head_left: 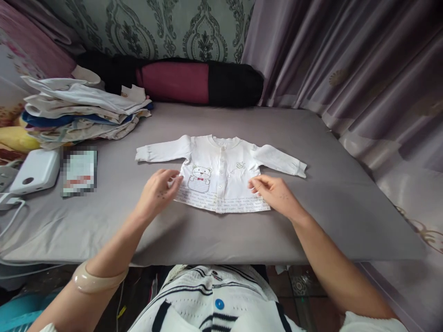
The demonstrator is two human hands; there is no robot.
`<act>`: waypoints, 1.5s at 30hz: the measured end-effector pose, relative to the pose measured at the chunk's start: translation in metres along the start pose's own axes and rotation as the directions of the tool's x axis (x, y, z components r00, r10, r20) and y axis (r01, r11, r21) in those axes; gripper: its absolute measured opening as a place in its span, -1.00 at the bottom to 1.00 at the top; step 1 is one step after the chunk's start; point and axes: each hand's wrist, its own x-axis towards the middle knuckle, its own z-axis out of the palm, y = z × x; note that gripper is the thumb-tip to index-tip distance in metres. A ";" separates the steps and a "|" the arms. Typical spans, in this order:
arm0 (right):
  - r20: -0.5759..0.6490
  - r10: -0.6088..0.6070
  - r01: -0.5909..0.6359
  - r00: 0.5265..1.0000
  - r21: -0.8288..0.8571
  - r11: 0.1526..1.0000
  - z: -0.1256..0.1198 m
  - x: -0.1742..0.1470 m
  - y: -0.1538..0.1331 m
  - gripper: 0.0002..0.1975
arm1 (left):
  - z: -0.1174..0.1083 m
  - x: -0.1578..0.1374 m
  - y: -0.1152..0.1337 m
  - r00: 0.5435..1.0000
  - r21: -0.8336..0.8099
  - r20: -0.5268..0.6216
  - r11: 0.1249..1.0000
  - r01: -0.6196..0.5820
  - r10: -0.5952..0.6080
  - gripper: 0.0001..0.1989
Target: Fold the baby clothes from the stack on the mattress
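A small white long-sleeved baby shirt [226, 173] lies front side up, its sleeves spread to both sides. It has buttons down the middle, a printed bear on the left and a row of lettering along the hem. At its left side edge, my left hand [159, 191] is closed, thumb and fingers pinching the cloth near the bear print. My right hand [273, 191] pinches the opposite side edge, just above the hem. The fingertips partly cover the cloth they grip.
Folded clothes [90, 108] are stacked at the back left of the grey-covered table [346, 207]. Nearer stand a white charger box [36, 170] with cables and a blurred-out flat item [79, 173]. A black and maroon bolster [173, 83] lies along the back, curtains [346, 60] at the right.
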 end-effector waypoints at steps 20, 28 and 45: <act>-0.141 0.300 -0.323 0.943 -0.187 0.928 -0.010 0.008 0.034 -0.73 | -0.001 0.022 -0.018 0.900 -0.409 0.361 0.825 0.390 -0.246 -0.53; -0.202 0.245 -0.316 0.948 -0.678 0.664 -0.007 -0.004 0.011 -0.76 | 0.000 0.013 -0.019 0.977 0.185 0.191 0.981 0.055 -0.091 -0.56; 0.185 -0.155 0.241 0.970 -0.749 0.618 0.049 0.011 -0.001 -0.51 | 0.052 0.024 0.034 0.747 0.082 0.247 0.755 -0.651 0.618 -0.59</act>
